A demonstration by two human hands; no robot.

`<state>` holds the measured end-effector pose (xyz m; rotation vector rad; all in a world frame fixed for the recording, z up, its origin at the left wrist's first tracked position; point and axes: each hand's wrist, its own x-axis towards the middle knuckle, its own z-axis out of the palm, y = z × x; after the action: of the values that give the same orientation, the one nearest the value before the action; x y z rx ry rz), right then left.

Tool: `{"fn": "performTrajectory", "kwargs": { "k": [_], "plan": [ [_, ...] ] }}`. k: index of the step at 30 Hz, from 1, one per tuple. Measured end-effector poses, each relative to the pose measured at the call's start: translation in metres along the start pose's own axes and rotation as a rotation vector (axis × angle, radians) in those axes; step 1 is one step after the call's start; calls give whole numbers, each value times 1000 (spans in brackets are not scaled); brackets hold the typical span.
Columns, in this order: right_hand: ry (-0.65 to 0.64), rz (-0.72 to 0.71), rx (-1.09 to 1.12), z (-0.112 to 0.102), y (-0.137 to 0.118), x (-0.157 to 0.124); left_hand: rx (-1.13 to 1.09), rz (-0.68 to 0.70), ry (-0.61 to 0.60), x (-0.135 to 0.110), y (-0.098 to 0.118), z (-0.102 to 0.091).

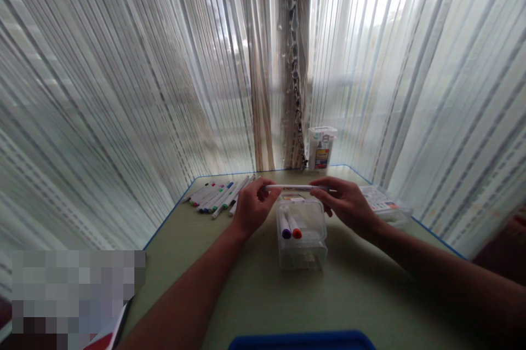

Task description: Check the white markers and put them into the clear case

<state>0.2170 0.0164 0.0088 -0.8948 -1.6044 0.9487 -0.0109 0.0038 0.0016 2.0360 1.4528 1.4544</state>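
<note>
A white marker (292,187) lies level between my hands, above the far end of a clear plastic box. My left hand (255,203) pinches its left end, and my right hand (344,199) pinches its right end. Below them, the clear plastic box (303,258) stands on the table, with two markers in its upper part: a purple-ended marker (286,225) and an orange-ended marker (294,224). To the left of my left hand lies a loose group of white markers (213,196) with caps of several colours. The fingers cover both ends of the held marker.
The green table (246,295) has a blue edge. At the back stands a clear container (322,148) with a printed label. Behind my right hand lies a flat clear case (384,205). A blue object (302,342) shows at the near edge. String curtains (123,92) hang around the table.
</note>
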Motion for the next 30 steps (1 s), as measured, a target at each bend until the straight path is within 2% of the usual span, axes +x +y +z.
{"fn": "performTrajectory", "kwargs": {
  "k": [19,30],
  "plan": [
    [-1,-1,-16,-2,5,1,-18,20,-7,1,-2,1],
    [3,-10,63,-3,7,4,-61,-13,-15,1,3,1]
  ]
}}
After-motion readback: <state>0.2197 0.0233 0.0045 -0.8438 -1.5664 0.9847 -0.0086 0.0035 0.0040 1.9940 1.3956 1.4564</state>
